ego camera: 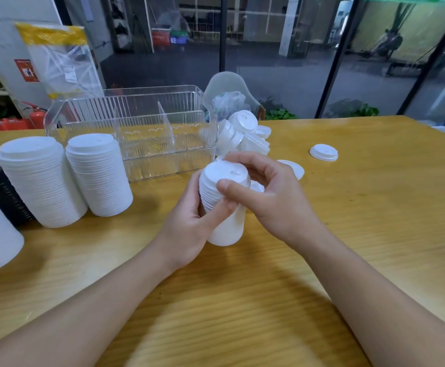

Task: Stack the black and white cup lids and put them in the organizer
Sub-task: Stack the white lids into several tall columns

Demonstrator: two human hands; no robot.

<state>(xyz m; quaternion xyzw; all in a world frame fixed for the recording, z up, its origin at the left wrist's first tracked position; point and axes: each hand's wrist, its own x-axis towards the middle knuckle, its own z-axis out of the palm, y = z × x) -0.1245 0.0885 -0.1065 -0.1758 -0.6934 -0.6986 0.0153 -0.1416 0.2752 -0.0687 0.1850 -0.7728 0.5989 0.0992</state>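
Hands meet over a woodgrain table (348, 207): the left hand (189, 226) wraps a ribbed white stack (225, 207) of nested round lids, while the right hand (266, 197) curls over its domed top, thumb on the rim. Just behind stands a clear, fluted plastic organizer (147, 133) with dividers. Two taller stacks (65, 178) stand left; loose lids (242, 133) pile right of the organizer.

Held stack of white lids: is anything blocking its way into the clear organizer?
Nothing visible does. The held stack, gripped by left hand and right hand, sits just in front of the organizer, whose visible compartments look empty.
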